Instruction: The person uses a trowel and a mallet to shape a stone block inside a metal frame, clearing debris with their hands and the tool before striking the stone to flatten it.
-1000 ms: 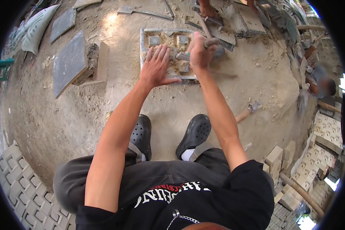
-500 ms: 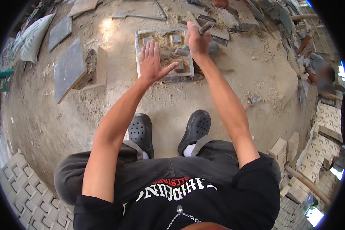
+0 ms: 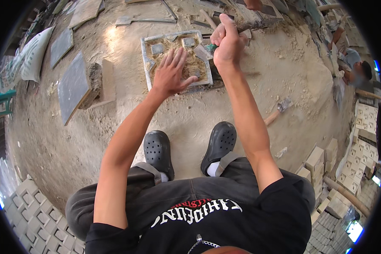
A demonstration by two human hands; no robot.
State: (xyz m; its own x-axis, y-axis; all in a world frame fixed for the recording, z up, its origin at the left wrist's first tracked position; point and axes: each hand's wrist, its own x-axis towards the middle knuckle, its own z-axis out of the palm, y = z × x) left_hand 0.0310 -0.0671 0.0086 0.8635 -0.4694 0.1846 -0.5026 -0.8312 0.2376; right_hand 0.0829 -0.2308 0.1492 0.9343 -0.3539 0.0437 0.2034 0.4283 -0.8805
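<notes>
In front of my feet lies a square grey metal mould frame [image 3: 145, 59], filled with crumbly tan sand mix and small grey blocks such as one block [image 3: 157, 48]. My left hand [image 3: 170, 74] is open, palm down, its fingers spread over the near middle of the frame. At the frame's right edge my right hand [image 3: 229, 46] is closed in a fist, thumb up, around a short-handled tool. A flat grey piece [image 3: 203, 52] shows left of the fist, over the frame's right side; whether it belongs to the tool is unclear. A green bit lies beside it.
Grey slabs [image 3: 74, 82] stand at the left, near a white sack [image 3: 31, 55]. A flat metal bar [image 3: 144, 19] lies beyond the frame. At the right lies a wooden-handled tool [image 3: 271, 118]. Stacked tan blocks [image 3: 316, 161] fill the lower right. Another person [image 3: 353, 63] is at far right.
My right hand has moved slightly right and toward me, and its wrist has turned. My left hand stays spread over the frame. The whole view has shifted a little.
</notes>
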